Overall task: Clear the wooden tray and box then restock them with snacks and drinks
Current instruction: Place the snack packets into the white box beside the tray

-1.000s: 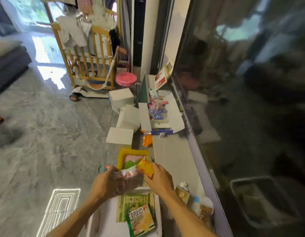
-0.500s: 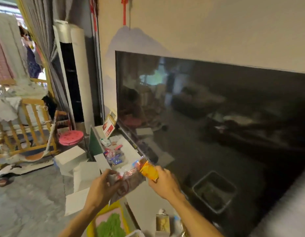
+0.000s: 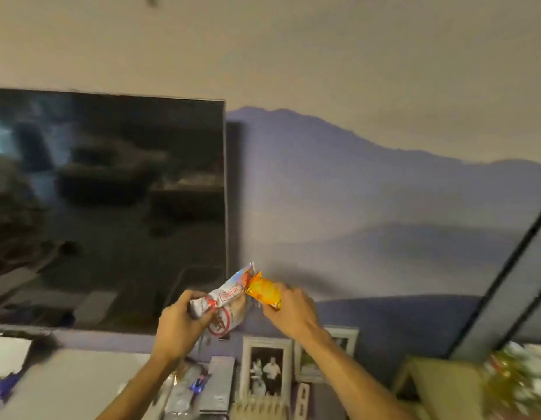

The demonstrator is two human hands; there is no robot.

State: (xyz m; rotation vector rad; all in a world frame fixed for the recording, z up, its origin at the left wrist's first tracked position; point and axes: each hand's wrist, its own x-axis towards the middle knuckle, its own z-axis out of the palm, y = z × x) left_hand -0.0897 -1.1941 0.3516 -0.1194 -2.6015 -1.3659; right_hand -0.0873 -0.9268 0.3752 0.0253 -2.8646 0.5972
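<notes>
Left hand (image 3: 178, 324) is closed around a white snack packet (image 3: 225, 301) with red print; right hand (image 3: 289, 307) is closed on an orange snack packet (image 3: 263, 291). We note both packets raised in front of the wall, touching at their upper ends, near the right edge of the dark television (image 3: 111, 207). Framed photos (image 3: 267, 369) stand below on the counter. Neither wooden tray nor box is in view, so we cannot tell how far clearing has gone. Our judgement: two snacks in transit, placement not yet done.
</notes>
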